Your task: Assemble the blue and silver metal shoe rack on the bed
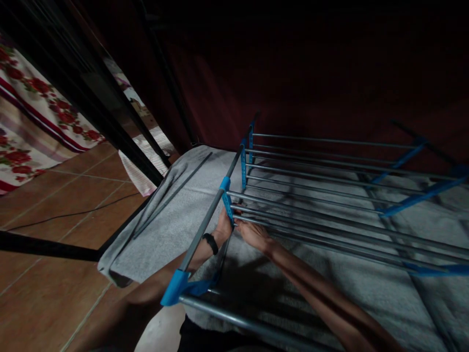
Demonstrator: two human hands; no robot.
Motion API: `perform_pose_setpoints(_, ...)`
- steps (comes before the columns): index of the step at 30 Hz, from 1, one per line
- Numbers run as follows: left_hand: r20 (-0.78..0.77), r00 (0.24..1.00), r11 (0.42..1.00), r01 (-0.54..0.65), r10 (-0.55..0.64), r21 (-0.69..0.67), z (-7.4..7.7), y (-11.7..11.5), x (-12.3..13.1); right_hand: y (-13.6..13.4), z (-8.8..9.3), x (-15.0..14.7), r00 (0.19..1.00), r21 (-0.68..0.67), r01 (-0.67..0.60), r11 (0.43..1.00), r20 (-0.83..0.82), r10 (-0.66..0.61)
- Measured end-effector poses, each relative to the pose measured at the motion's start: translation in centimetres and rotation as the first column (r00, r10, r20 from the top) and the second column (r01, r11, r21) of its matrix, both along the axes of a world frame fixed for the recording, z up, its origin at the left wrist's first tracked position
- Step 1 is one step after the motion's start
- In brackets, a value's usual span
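Drying rack (330,195) is lying across the grey blanket (176,215), probably light, stiff, slick-rodded, so my left hand (223,229) is clamping its near-left blue bracket (227,203) while my right hand (254,235) is touching a rod end, can't tell if gripping.

Both forearms are bare along all their visible length, long and lean in the dim light; the left hand (224,226) and the right hand (254,234) are bare as well; a black wristband (210,243), narrow like a watch strap or fitness band, circles the left wrist; a dark garment (200,337) shows low between the arms; its kind cannot be told.
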State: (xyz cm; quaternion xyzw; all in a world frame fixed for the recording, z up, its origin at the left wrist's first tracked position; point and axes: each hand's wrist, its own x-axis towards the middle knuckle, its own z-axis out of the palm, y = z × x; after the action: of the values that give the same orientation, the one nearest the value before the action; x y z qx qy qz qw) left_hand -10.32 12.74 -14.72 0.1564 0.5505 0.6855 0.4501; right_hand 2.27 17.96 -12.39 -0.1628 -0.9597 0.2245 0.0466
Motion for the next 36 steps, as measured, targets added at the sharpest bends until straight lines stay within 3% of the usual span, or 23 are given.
perform_pose_setpoints(3, -0.016, 0.997, 0.995, -0.076, 0.077, 0.067, 0.0, -0.3, 0.3, 0.1, -0.1, -0.2, 1.0, -0.013, 0.002, 1.0, -0.014, -0.002)
perform_pose_setpoints(7, -0.052, 0.995, 0.994, -0.084, 0.087, 0.064, -0.2, -0.6, 0.4, 0.4, -0.4, -0.4, 1.0, -0.03, 0.002, 1.0, -0.017, -0.003)
perform_pose_setpoints(17, -0.041, 0.999, 0.993, -0.004, 0.008, 0.118, 0.3, -0.6, 0.5, 0.8, -0.7, -0.6, 0.999, -0.051, 0.019, 0.998, -0.026, -0.021)
perform_pose_setpoints(23, -0.061, 0.998, 0.991, -0.025, 0.033, 0.133, 0.1, -0.5, 0.5, 0.6, -0.7, -0.5, 1.0, -0.034, 0.013, 0.999, -0.023, -0.013)
perform_pose_setpoints(36, -0.097, 0.994, 0.992, 0.064, -0.053, 0.113, 1.4, -1.2, 0.5, 0.7, -0.4, -0.1, 1.0, 0.019, 0.0, 1.0, 0.0, 0.0)
